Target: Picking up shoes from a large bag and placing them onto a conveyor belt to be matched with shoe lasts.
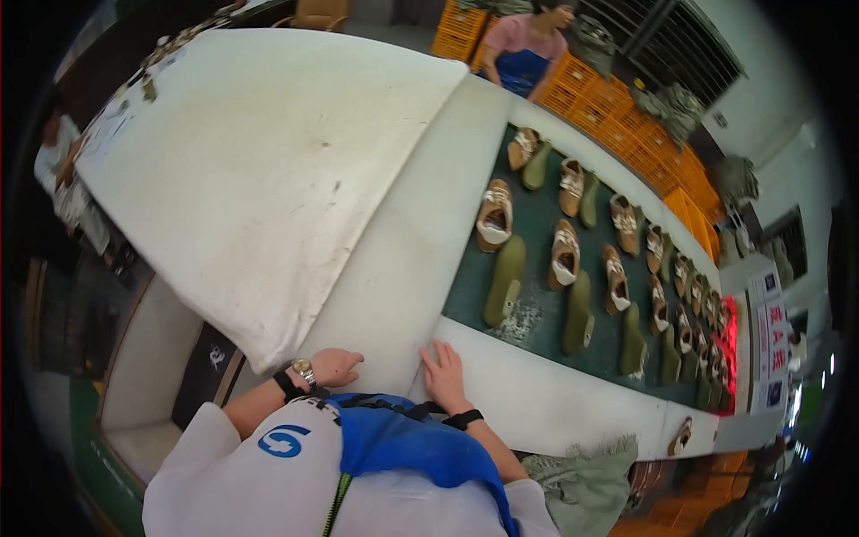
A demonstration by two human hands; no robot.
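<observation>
My left hand (336,368), with a wristwatch (304,372) and a black band at its wrist, is held over the near edge of the white table, its fingers loosely stretched to the right, with nothing in it. My right hand (443,376) lies on the white table edge (501,376) beside the conveyor's near end, fingers spread and holding nothing. Beyond it, a dark green conveyor belt (465,295) carries rows of tan shoes (495,216) with white laces. Olive-green shoe lasts (506,282) lie beside the shoes.
A white cloth (268,170) covers the large table at left. Orange crates (608,98) line the belt's far side, where a person (526,49) in a blue apron stands. Another person (67,170) is at far left. A single shoe (680,437) and greenish fabric (586,483) are at right.
</observation>
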